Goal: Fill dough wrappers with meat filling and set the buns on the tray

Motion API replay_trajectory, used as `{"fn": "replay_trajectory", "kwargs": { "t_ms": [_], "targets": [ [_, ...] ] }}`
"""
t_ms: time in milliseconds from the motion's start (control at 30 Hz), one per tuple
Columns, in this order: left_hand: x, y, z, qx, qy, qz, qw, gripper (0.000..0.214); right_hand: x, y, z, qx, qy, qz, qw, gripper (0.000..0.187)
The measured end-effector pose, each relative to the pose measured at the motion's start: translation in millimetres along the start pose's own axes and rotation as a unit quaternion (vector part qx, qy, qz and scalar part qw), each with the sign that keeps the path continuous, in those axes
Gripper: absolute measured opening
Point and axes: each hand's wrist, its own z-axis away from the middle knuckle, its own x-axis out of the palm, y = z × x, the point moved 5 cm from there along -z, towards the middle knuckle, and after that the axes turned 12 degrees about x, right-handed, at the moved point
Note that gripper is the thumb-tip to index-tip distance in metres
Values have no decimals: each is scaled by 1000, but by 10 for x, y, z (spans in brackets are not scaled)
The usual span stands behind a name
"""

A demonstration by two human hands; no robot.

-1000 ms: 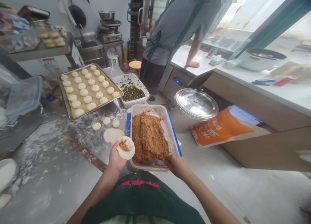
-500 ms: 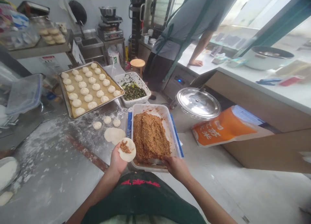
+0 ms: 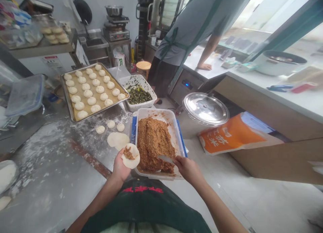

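Note:
My left hand (image 3: 121,168) cups a round dough wrapper (image 3: 131,156) with a dab of brown filling on it, held just left of the filling tub. My right hand (image 3: 188,169) is closed on a flat pale scraper (image 3: 165,159) whose blade digs into the brown minced filling (image 3: 153,142) at the near end of the clear plastic tub (image 3: 176,125). A second flat wrapper (image 3: 117,140) lies on the floured steel table (image 3: 58,165), with three small dough balls (image 3: 110,124) behind it.
A metal tray (image 3: 66,98) of several shaped buns stands at the back left. A white tub of chopped greens (image 3: 138,94) sits behind the filling tub. A lidded steel pot (image 3: 205,108) and an orange flour bag (image 3: 230,135) are right. A person in an apron (image 3: 186,34) leans on the far counter.
My right hand has lifted from the tub's near rim and pushed the scraper into the filling. The left hand holds the wrapper steady.

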Motion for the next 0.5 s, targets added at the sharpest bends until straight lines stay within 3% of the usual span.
{"fn": "replay_trajectory", "kwargs": {
  "t_ms": [167,500],
  "targets": [
    [2,-7,14,5,2,-2,1000,22,-24,-60,74,10,9,74,997,29],
    [-64,-45,-30,4,-15,-3,1000,21,-77,-283,-28,12,-19,74,997,26]
  ]
}}
